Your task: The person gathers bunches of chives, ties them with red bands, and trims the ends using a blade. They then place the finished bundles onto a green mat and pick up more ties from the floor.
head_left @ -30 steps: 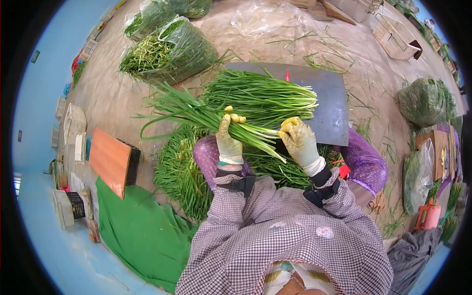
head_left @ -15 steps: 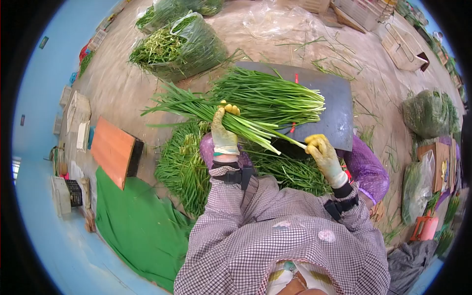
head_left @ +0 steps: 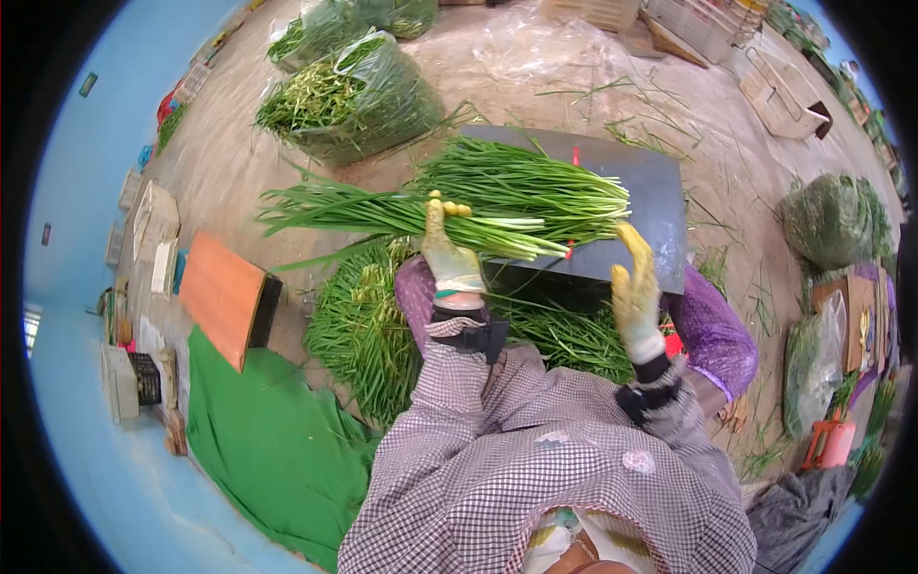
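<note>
Gloved in yellow-stained white, my left hand [head_left: 450, 256] is closed around a loose bunch of garlic chives [head_left: 354, 210], pale stem ends pointing right and leaf tips left. My right hand [head_left: 636, 297] is raised by the board's near right edge, thumb and fingers apart, holding nothing. Between my hands and the far side, a larger pile of garlic chives [head_left: 521, 187] lies on the dark board [head_left: 658, 191], white ends to the right. Red tie ends [head_left: 576, 156] show from under this pile, which the held bunch partly overlaps in view.
Loose chives [head_left: 359, 335] heap on the floor at left, more [head_left: 574, 340] before my lap. A stuffed plastic bag of greens [head_left: 382, 100] stands beyond the board. An orange-topped box [head_left: 222, 292] and green cloth [head_left: 273, 440] lie left; a bagged bundle [head_left: 837, 220] sits right.
My right hand has let go of a stem end at the bunch, opened and lifted slightly. The held bunch now lies more level, its stem ends shifted up and right.
</note>
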Demonstrator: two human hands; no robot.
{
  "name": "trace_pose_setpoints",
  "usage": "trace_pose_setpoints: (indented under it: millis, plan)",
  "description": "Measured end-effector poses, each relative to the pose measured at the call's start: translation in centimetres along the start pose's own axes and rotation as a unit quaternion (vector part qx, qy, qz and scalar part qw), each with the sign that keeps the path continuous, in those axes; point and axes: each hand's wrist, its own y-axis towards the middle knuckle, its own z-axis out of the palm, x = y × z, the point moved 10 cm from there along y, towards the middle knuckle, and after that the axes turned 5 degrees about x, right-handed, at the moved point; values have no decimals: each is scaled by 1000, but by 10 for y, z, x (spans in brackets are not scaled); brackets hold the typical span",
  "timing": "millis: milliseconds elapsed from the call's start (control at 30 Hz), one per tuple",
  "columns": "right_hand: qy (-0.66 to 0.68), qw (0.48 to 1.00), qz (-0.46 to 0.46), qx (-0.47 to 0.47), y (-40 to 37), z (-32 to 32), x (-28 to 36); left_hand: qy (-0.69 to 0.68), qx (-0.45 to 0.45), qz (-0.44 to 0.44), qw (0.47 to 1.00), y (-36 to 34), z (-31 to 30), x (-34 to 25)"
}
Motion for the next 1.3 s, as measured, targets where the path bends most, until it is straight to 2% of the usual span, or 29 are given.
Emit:
trace_pose_setpoints:
  millis: [67, 133, 167, 267, 333, 400, 467, 500, 600, 633, 733, 800, 867, 967, 1067, 1133, 1200, 1233, 1300]
  plan:
    - [35, 998, -17, -54, 21, 27, 6, 13, -20, -36, 999, -16, 5, 26]
    - [-83, 996, -14, 23, 27, 77, -4, -17, 2, -77, 997, -28, 13, 46]
    - [-92, 994, 1, 61, 19, 99, -20, -37, 1, -95, 995, -29, 10, 55]
    - [-32, 999, 10, 40, 19, 83, -23, -53, -2, -109, 993, -25, 1, 58]
    - [-43, 999, -9, 17, 24, 56, -5, -50, -13, -110, 993, -25, -5, 59]
    - [-136, 984, -80, 78, 33, 55, 28, -51, -28, -116, 992, -26, -11, 66]
    - [-239, 946, -117, 182, 32, 74, 53, -45, -51, -134, 989, -27, -18, 80]
    - [-287, 928, -120, 205, 29, 87, 47, -43, -63, -142, 987, -29, -23, 87]
    - [-292, 884, 6, 365, 14, 127, -16, -71, -82, -189, 976, -30, -34, 107]
    - [-174, 915, 37, 362, 9, 132, -30, -71, -57, -203, 975, -32, -25, 103]
    - [10, 910, 74, 408, -2, 147, -43, -58, 18, -233, 970, -36, -9, 94]
    - [39, 888, 103, 447, -12, 153, -53, -44, 71, -238, 968, -38, -2, 95]
    - [37, 873, 98, 475, -21, 163, -66, -40, 47, -240, 969, -38, -11, 101]
    - [-19, 926, 52, 373, -7, 132, -40, -18, -3, -234, 972, -36, -32, 115]
    - [-64, 973, -84, 204, 21, 88, 8, -9, -26, -225, 974, -33, -52, 124]
    - [-159, 950, -113, 245, 12, 100, 9, 0, -51, -228, 972, -36, -58, 126]
    - [-280, 904, -137, 292, -2, 124, 0, -11, -79, -232, 969, -39, -60, 131]
    - [-304, 904, -169, 248, -4, 125, 5, -8, -74, -224, 972, -39, -58, 131]
    - [-379, 871, -167, 264, -8, 140, 1, -3, -67, -206, 976, -40, -56, 131]
